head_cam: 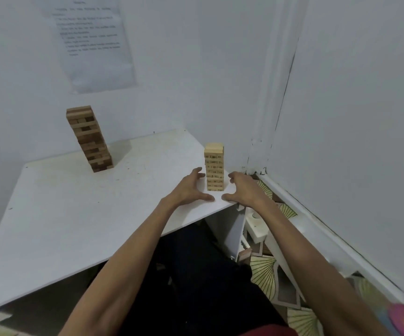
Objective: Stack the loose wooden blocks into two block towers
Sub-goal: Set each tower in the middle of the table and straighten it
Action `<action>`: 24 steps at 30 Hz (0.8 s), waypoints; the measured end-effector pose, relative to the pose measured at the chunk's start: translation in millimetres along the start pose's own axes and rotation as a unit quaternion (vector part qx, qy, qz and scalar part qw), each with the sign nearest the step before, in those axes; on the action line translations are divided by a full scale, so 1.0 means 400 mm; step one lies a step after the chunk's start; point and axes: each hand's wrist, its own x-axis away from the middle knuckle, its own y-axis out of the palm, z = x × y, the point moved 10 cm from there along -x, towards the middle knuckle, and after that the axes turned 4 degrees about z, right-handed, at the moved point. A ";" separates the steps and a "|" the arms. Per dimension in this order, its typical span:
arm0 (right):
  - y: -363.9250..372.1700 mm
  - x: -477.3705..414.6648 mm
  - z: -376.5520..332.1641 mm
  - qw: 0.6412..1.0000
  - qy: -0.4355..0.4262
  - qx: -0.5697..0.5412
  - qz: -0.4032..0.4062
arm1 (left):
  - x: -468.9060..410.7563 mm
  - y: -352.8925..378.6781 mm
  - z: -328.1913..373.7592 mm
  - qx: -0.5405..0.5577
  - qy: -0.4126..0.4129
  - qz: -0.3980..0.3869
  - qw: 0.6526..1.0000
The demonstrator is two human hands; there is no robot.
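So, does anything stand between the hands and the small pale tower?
Nothing visible does. The left hand and right hand flank the pale tower closely, both open; only white table shows between. The darker tower stands far off, back left.

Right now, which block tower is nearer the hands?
The pale, shorter tower at the right edge of the table; the left hand and right hand flank it. The darker, taller tower stands apart, back left.
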 end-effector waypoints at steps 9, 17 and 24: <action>0.016 -0.071 0.025 0.999 -0.019 -0.027 -0.025 | -0.071 -0.004 0.008 -0.022 0.044 -0.014 0.999; 0.038 -0.114 0.040 0.997 -0.048 -0.020 -0.065 | -0.110 -0.001 -0.004 -0.028 0.071 -0.029 0.997; 0.042 -0.129 0.044 0.994 -0.066 -0.034 -0.080 | -0.100 -0.020 0.003 -0.006 0.085 0.001 0.996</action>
